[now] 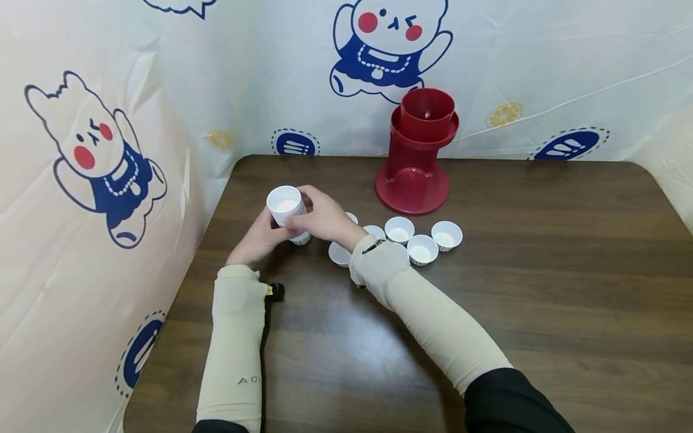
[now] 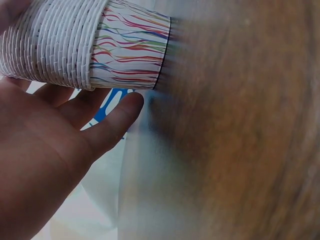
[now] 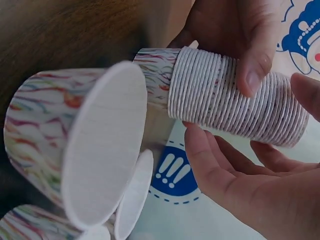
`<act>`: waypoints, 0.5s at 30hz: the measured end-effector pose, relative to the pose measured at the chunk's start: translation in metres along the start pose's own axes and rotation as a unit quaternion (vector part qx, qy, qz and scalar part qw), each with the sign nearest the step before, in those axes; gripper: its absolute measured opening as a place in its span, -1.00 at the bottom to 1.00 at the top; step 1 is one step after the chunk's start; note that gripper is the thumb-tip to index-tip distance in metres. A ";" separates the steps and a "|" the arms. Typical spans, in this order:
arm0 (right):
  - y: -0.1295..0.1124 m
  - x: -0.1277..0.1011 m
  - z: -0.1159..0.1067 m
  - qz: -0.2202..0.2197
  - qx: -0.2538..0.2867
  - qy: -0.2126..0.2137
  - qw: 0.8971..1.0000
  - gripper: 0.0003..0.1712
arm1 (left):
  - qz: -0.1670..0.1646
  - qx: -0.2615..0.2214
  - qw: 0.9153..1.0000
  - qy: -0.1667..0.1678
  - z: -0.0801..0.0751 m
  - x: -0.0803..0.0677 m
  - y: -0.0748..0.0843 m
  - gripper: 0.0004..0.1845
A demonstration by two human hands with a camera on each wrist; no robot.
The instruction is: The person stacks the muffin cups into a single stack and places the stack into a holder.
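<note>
A tall nested stack of white paper baking cups, striped with coloured wavy lines, is held just above the table at the left. My left hand grips its lower part, with the thumb across the ribbed rims in the right wrist view. My right hand holds the upper part between thumb and fingers. In the left wrist view the lowest cup shows its full patterned side. Several single cups stand mouth up on the table beside my right forearm, which partly hides some of them.
A red plastic stand with a round base and a wide cup-like top stands at the table's back. Behind the brown wooden table hangs a white printed cloth, which also covers the left side. A small black item is at my left wrist.
</note>
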State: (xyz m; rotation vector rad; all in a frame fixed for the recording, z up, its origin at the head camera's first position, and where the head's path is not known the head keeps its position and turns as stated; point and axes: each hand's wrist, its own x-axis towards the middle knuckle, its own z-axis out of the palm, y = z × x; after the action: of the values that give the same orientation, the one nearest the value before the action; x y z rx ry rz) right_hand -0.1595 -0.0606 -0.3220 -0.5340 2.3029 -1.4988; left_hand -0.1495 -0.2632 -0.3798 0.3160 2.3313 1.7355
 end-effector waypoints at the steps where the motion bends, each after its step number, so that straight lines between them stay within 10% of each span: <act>1: 0.001 -0.001 -0.002 -0.001 0.001 -0.003 1.000 -0.23 | 0.000 -0.002 1.000 0.000 0.000 0.000 0.000 -0.18; 15: 0.016 -0.039 -0.068 -0.019 0.061 0.026 0.998 -0.42 | -0.022 -0.001 1.000 0.012 0.004 0.000 0.001 -0.21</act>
State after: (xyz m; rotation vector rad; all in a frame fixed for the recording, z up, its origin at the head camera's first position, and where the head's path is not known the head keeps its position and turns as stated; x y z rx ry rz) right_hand -0.1599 0.0183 -0.3075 -0.5143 2.2344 -1.6769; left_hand -0.1479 -0.2595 -0.3796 0.2431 2.3349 1.7324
